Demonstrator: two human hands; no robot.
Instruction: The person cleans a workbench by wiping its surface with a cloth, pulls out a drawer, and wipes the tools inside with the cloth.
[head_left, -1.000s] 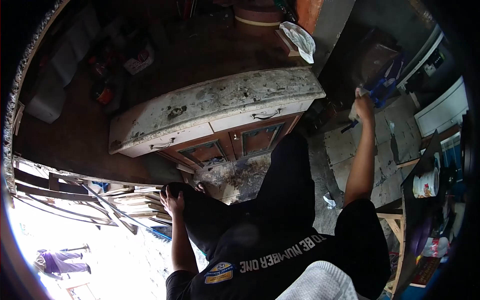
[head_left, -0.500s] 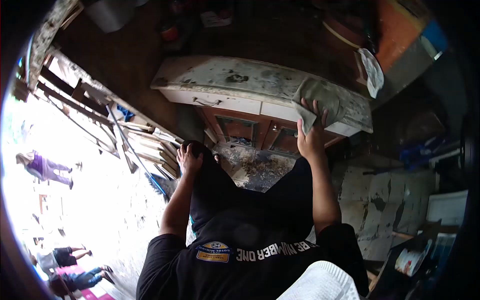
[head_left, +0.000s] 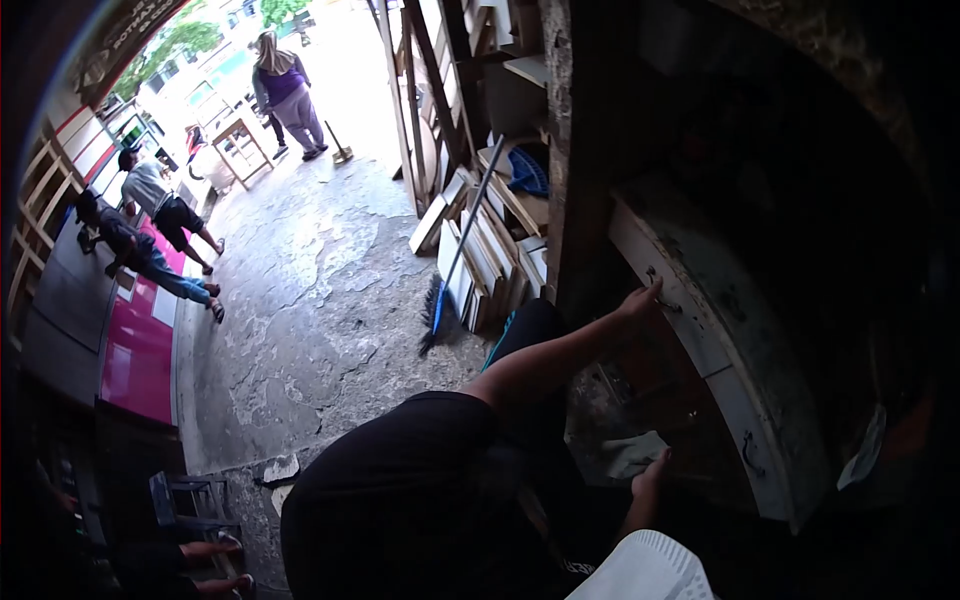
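Observation:
My left hand [head_left: 643,299] is at the metal handle of the upper drawer on the worn white cabinet [head_left: 715,358], its fingers curled round the handle. Lower down, my right hand [head_left: 651,476] grips a greyish cloth [head_left: 634,453], which hangs in front of the cabinet's brown doors. The second drawer handle [head_left: 752,455] has no hand on it. Stains cover the cabinet's top edge.
A broom [head_left: 434,310] leans by stacked boards [head_left: 480,262] beside a wooden post [head_left: 563,150]. Several people are on the left side, two by a magenta panel [head_left: 142,345]. A small dark stool [head_left: 190,500] stands lower left.
The view has swung left toward the outdoor area. My left hand has gone from my knee to the drawer handle. My right hand has left the cabinet top with the cloth.

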